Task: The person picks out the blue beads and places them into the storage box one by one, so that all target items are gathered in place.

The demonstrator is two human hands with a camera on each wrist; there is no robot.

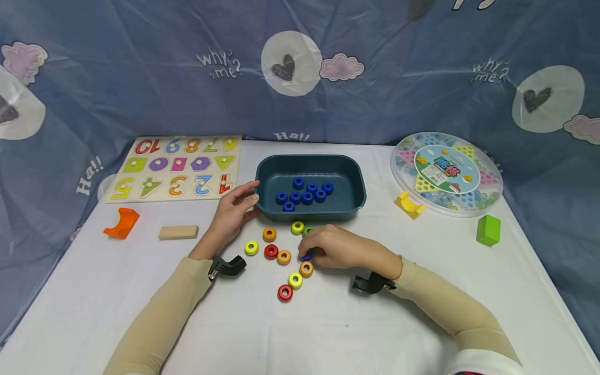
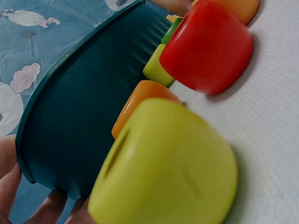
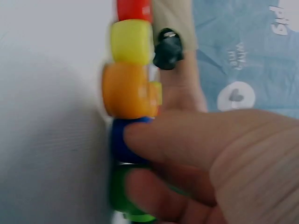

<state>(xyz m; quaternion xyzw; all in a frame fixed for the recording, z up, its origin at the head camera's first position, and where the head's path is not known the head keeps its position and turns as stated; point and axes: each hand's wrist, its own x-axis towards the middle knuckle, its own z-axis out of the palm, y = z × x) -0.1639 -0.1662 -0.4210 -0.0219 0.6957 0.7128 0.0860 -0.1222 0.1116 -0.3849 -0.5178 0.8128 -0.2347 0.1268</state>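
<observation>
A dark teal tray (image 1: 311, 214) holds several blue ring beads (image 1: 307, 198). At its left end my left hand (image 1: 233, 211) grips the wall; in the left wrist view, fingers (image 2: 49, 207) wrap round the tray's edge. On the cloth in front, my right hand (image 1: 335, 246) pinches a blue ring bead (image 3: 124, 142) between thumb and fingers. That bead stands in a line between an orange bead (image 3: 124, 91) and a green bead (image 3: 120, 189). My right fingers partly hide the green one. Red (image 1: 271, 251), yellow (image 1: 251, 248) and orange beads (image 1: 269, 234) lie loose between the hands.
A wooden number puzzle board (image 1: 175, 169) lies at the back left, near an orange arch block (image 1: 123, 224) and a wooden plank (image 1: 178, 233). On the right are a round board-game case (image 1: 447, 174), a yellow arch block (image 1: 409, 204) and a green block (image 1: 488, 230).
</observation>
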